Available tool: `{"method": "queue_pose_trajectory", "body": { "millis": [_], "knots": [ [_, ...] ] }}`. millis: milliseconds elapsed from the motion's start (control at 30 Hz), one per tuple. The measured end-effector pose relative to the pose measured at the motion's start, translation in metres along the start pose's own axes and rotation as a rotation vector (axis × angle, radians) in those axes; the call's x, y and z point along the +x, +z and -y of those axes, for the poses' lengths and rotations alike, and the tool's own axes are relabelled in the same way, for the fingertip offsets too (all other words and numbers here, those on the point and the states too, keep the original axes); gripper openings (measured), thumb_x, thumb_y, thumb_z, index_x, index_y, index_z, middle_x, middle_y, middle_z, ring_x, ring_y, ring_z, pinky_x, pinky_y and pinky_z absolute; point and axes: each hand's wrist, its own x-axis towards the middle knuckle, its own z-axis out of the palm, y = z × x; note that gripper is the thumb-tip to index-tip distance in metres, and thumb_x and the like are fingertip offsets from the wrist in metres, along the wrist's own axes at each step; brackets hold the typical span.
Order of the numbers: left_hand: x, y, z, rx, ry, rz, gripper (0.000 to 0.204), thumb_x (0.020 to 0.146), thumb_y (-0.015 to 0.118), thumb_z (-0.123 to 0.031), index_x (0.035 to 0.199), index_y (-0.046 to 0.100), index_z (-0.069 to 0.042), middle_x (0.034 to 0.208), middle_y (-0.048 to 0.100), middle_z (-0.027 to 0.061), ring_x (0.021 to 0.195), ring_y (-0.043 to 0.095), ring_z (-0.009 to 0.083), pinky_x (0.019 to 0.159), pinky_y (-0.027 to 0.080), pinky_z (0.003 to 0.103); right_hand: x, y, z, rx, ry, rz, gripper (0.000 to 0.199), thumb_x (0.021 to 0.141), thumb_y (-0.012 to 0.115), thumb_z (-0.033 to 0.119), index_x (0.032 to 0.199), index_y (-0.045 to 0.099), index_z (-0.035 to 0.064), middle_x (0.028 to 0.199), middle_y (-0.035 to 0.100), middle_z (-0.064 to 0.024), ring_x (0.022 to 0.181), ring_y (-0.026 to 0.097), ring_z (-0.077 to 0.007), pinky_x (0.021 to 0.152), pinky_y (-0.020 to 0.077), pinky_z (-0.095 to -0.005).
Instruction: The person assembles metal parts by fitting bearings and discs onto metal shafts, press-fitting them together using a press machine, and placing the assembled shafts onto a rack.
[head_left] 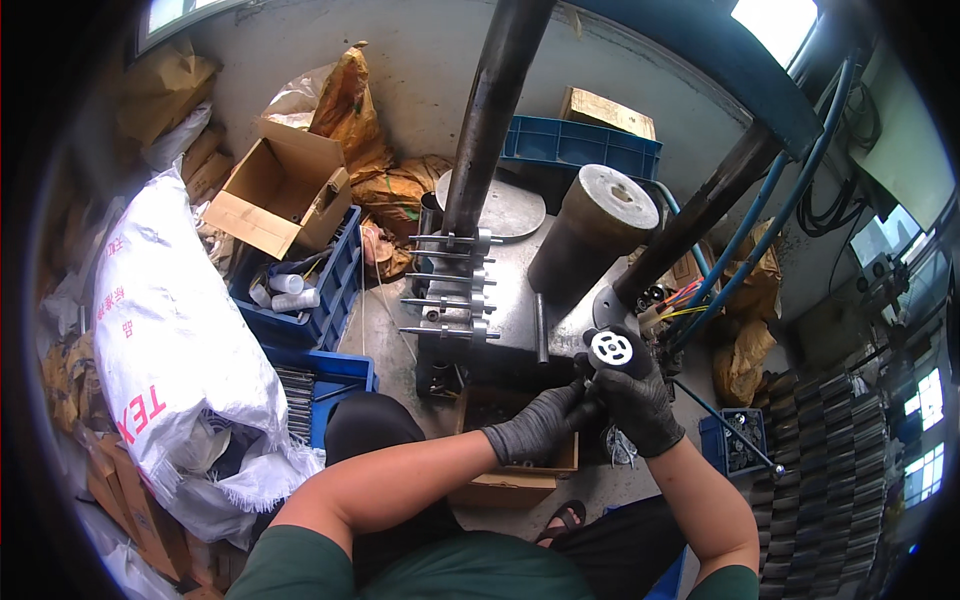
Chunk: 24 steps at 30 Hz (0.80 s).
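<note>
My right hand (640,410), in a dark grey work glove, is closed around a round part with a slotted, pale metal face (611,348) and a dark rim. The face is turned up towards me. My left hand (540,425), gloved alike, reaches in from the left with its fingers bent together against the right hand, just below the part. Whatever lies between the left fingers is hidden. Left of the hands, several thin shafts with metal discs (478,302) lie side by side on the metal machine bed (512,262). A short metal rod (542,330) is at the bed's front edge.
A thick steel cylinder (590,235) stands on the bed between two dark columns (497,110). Below the bed is a cardboard box (510,490). Blue crates (340,290) and a white woven sack (180,340) stand left. A lever with a ball end (778,469) juts out right.
</note>
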Motion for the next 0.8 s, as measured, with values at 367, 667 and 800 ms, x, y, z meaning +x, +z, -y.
{"method": "queue_pose_trajectory", "body": {
  "millis": [367,667,800],
  "knots": [
    [-0.018,0.012,0.052,-0.357,-0.492,-0.176,0.027,0.109,0.051,-0.021,0.131,0.053,-0.007,0.101,0.066,0.0136,0.088,0.070,0.0230,0.080,0.061,0.036,0.115,0.021,0.094,-0.598,-0.545,-0.217,0.057,0.088,0.083,0.012,0.138,0.058,0.0003,0.117,0.068,-0.0092,0.102,0.068,-0.0195,0.088,0.0576,-0.0327],
    [-0.012,0.019,0.072,-0.682,-0.732,-0.123,0.020,0.109,0.048,-0.021,0.123,0.047,-0.007,0.101,0.066,0.0183,0.084,0.072,0.0338,0.067,0.065,0.052,0.180,-0.001,0.148,-1.482,-0.461,-0.390,0.063,0.081,0.087,0.036,0.126,0.068,-0.0025,0.106,0.077,-0.0172,0.095,0.075,-0.0248,0.088,0.0582,-0.0352],
    [-0.005,0.015,0.061,-0.699,-0.709,-0.172,0.021,0.108,0.049,-0.021,0.123,0.047,-0.007,0.098,0.066,0.0171,0.081,0.072,0.0305,0.067,0.066,0.046,0.193,-0.001,0.145,-1.443,-0.416,-0.373,0.060,0.083,0.085,0.036,0.125,0.069,-0.0028,0.107,0.077,-0.0171,0.094,0.075,-0.0249,0.088,0.0586,-0.0350]
  ]
}}
